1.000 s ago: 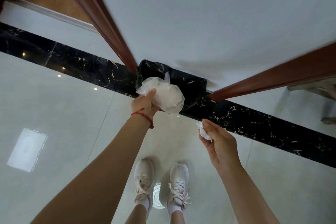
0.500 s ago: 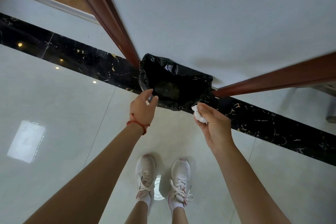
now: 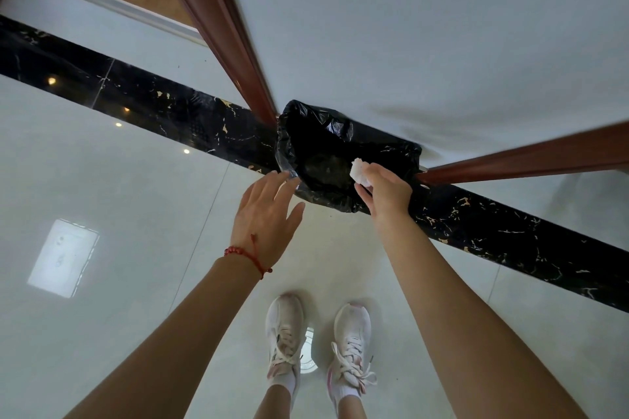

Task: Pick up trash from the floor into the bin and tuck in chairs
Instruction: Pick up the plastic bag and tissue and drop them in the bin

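Observation:
A bin lined with a black plastic bag (image 3: 326, 133) stands on the floor against a white wall corner. My right hand (image 3: 384, 190) is over the bin's near rim, pinching a small crumpled white tissue (image 3: 359, 172) above the opening. My left hand (image 3: 267, 214), with a red bead bracelet at the wrist, hovers just left of the bin, fingers spread and holding nothing. The inside of the bin is dark; I cannot make out what lies in it.
Brown wooden baseboards (image 3: 211, 20) run along both walls into the corner behind the bin. A black marble strip (image 3: 510, 231) crosses the glossy pale tile floor (image 3: 119, 214). My white sneakers (image 3: 286, 337) stand close in front of the bin.
My left hand let the large white plastic bag fall into the bin and now is spread apart and empty. My right hand carried the tissue forward over the bin's opening.

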